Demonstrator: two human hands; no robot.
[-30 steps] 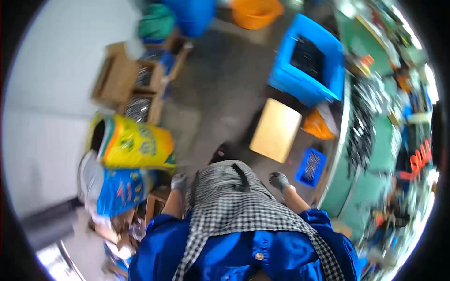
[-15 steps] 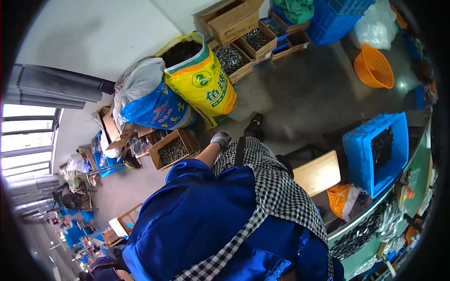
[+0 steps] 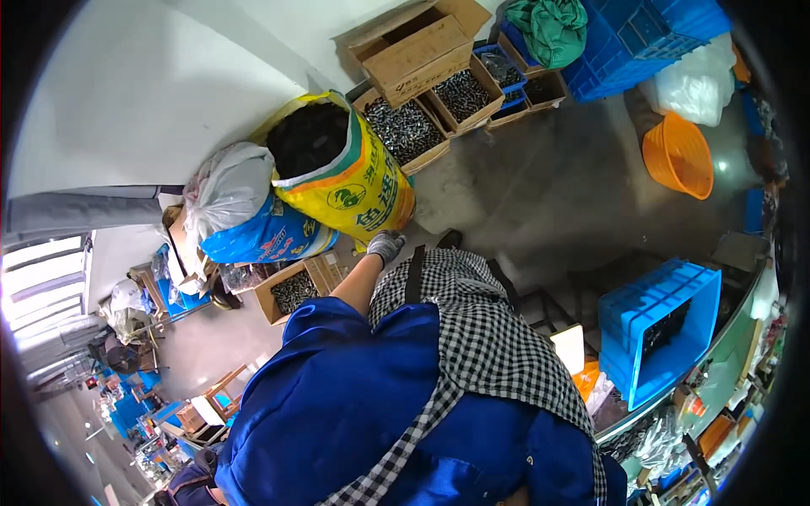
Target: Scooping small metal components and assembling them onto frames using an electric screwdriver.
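The left hand [image 3: 386, 244], its grip unclear, now overlaps the yellow sack's [image 3: 359, 187] base where a gap showed before, leaving that sack nearest; the right hand is hidden.

The dark grey floor [image 3: 540, 190] before me
On it I see a yellow sack [image 3: 363, 190], a blue sack [image 3: 266, 240] beside it, and an orange basket [image 3: 677, 156].

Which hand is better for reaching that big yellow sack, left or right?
Probably the left. The gloved left hand is close by the lower end of the yellow sack, though I can't tell whether they touch. The right hand isn't in view.
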